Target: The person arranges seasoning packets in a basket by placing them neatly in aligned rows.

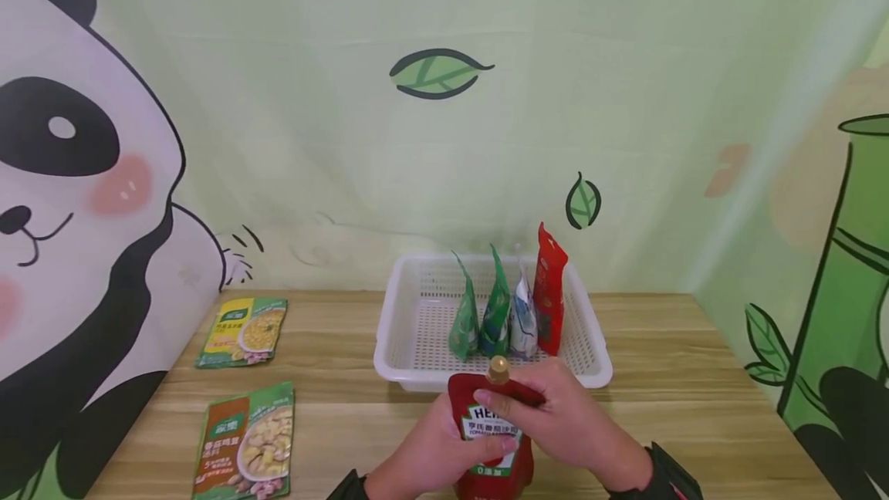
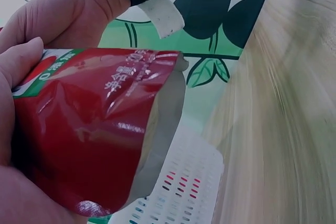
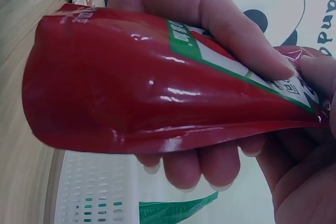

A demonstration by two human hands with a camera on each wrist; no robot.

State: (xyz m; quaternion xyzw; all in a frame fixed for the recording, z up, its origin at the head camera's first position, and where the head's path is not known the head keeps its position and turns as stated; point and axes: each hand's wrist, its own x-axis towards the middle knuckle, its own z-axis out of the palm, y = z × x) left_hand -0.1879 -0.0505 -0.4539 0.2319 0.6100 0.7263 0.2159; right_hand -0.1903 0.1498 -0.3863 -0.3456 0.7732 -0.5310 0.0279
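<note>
A red ketchup pouch (image 1: 495, 477) with a gold cap is held upright in both hands, in front of the basket. My left hand (image 1: 434, 446) grips its lower body from the left, thumb across the label. Higher up, my right hand (image 1: 566, 415) holds the right side near the cap, its thumb laid over the front. In the left wrist view the base of the pouch (image 2: 89, 135) shows a pale underside. The right wrist view has fingers (image 3: 181, 171) wrapped behind the pouch (image 3: 105, 82).
A white perforated basket (image 1: 410, 376) stands at the back, with two green packets (image 1: 464, 322), a white-and-blue packet (image 1: 523, 315) and a red packet (image 1: 550, 292) upright inside. To the left lie a yellow-green packet (image 1: 243, 332) and a brown-green packet (image 1: 245, 442) on the wooden table (image 1: 333, 376).
</note>
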